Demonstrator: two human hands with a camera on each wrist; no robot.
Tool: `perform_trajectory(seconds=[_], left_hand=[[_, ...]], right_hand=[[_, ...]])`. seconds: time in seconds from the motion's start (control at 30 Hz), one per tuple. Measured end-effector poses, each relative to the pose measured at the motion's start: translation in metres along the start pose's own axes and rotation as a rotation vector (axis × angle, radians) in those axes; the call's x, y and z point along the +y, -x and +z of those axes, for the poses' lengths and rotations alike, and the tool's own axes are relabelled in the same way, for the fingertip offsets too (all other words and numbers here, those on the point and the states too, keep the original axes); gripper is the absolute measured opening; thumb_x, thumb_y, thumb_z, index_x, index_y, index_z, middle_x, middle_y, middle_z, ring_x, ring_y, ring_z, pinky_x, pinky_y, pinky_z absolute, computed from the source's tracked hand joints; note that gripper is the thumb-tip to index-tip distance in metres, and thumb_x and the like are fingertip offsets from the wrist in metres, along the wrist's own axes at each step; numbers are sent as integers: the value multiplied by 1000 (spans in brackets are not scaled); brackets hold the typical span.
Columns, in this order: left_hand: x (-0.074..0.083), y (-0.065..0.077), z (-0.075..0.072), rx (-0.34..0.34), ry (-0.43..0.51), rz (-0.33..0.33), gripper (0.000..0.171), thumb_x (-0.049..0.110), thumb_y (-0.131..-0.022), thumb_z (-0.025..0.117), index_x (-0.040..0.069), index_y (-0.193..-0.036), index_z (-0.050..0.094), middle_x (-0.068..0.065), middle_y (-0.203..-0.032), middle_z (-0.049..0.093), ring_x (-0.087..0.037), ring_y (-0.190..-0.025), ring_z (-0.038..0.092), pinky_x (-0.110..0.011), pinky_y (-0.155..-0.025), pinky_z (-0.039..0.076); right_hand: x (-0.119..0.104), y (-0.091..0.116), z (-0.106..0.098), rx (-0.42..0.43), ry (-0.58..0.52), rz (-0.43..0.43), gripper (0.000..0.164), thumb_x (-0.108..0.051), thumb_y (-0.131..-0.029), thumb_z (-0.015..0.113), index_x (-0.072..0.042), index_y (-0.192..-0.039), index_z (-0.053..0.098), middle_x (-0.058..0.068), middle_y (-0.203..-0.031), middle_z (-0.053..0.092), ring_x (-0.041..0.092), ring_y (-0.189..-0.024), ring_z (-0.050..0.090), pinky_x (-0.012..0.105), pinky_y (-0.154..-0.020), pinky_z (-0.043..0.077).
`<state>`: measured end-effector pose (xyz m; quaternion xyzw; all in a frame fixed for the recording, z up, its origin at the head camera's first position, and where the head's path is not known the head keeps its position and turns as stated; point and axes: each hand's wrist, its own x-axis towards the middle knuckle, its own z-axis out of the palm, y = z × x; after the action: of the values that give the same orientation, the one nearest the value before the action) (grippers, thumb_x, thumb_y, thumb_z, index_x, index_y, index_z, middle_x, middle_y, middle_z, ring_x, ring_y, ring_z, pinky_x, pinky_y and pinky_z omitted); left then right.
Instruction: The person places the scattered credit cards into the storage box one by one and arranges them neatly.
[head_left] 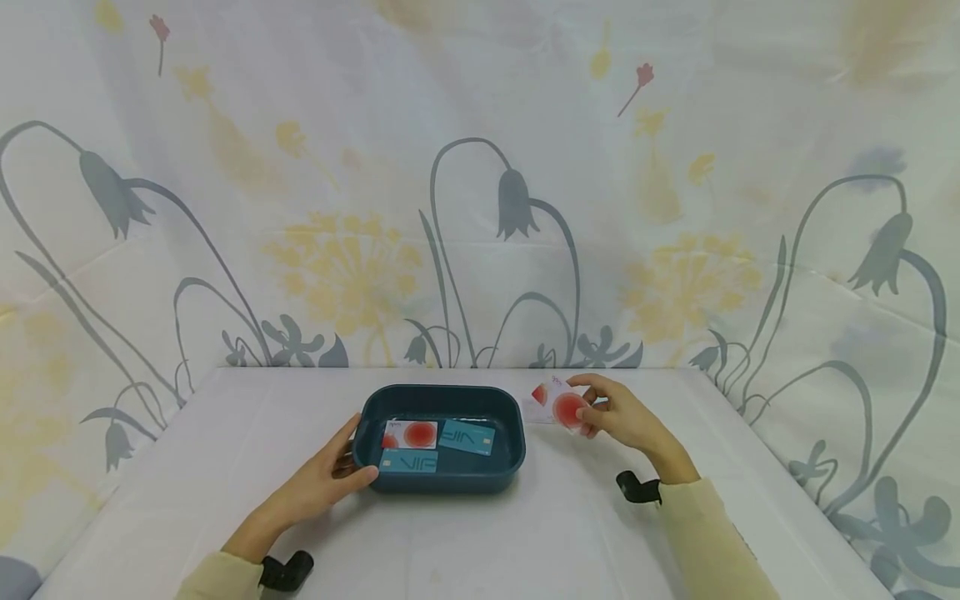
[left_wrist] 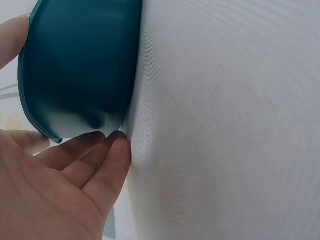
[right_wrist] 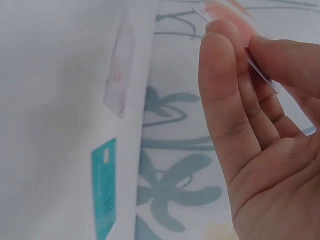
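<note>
A dark teal plastic box point(head_left: 450, 482) stands on the white table. Inside it lie a white card with a red circle point(head_left: 410, 434) and two blue cards, one at the right point(head_left: 467, 437) and one near the front point(head_left: 408, 461). My left hand point(head_left: 322, 479) holds the box's left end, thumb at the front rim and fingers against the end wall, as the left wrist view shows. To the right of the box, my right hand point(head_left: 618, 415) pinches another white card with red circles point(head_left: 558, 402) between thumb and fingers, raised above the table.
A pale card point(right_wrist: 120, 75) and a teal card point(right_wrist: 104, 187) lie on the table in the right wrist view. Behind the table hangs a flower-patterned cloth point(head_left: 480, 275). Black bands with small devices sit on both wrists.
</note>
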<state>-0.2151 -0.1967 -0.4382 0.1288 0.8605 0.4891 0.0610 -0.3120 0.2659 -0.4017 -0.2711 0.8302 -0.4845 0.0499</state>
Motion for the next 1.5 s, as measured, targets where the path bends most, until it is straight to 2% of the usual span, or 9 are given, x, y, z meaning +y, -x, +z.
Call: perform_trajectory(seconds=[0.07,0.3,0.47,0.63,0.87,1.0,1.5], left_hand=[[-1,-1,0,-1,5,4,89,34,-91,65,10,-154,8,-26,-147,33,-38,-126,46,-46,-100,43],[-1,0,-1,-2,24,6,89,33,-91,66,11,-154,8,-26,-149,30,-39,-127,45,-47,-100,43],[0,-1,-1,-1,22,8,89,33,-91,66,12,-154,8,-25,-150,30,-40,-128,44,-47,-100,43],[0,-1,0,-2,21,-3,89,33,-91,66,11,-154,8,-25,-149,30,-39,-127,45,-46,-100,43],[1,-1,0,1,14,-5,89,33,-91,66,11,-154,8,-26,-147,33,-39,-126,46,-45,-98,45],[1,0,0,4,3,-10,88,33,-91,66,11,-154,8,-26,-147,33,-38,-126,46,-45,-98,45],[-2,-2,1,2,14,11,89,33,-90,66,9,-154,8,-25,-147,34,-37,-125,47,-45,-100,43]], right_hand=[[-7,-1,1,9,-15,-16,42,2,-92,58,4,-133,46,21,-88,53,35,-62,64,40,-60,58],[-58,-2,9,34,7,-47,41,7,-91,57,6,-130,47,24,-88,52,39,-62,64,42,-60,57],[-69,-12,17,-13,0,-60,42,9,-90,56,6,-131,47,25,-87,53,41,-63,63,45,-60,57],[-73,-23,26,-79,11,-38,46,8,-90,56,4,-135,45,23,-88,54,39,-65,64,45,-62,57],[-58,-42,39,-129,54,-30,49,2,-91,58,-7,-138,45,17,-90,54,31,-64,66,39,-61,58],[-60,-48,45,-164,63,-29,47,-2,-92,59,-11,-137,47,14,-91,54,25,-64,66,36,-62,58],[-71,-65,76,-289,161,-22,42,-4,-93,57,-16,-133,51,8,-90,56,20,-62,65,33,-60,57]])
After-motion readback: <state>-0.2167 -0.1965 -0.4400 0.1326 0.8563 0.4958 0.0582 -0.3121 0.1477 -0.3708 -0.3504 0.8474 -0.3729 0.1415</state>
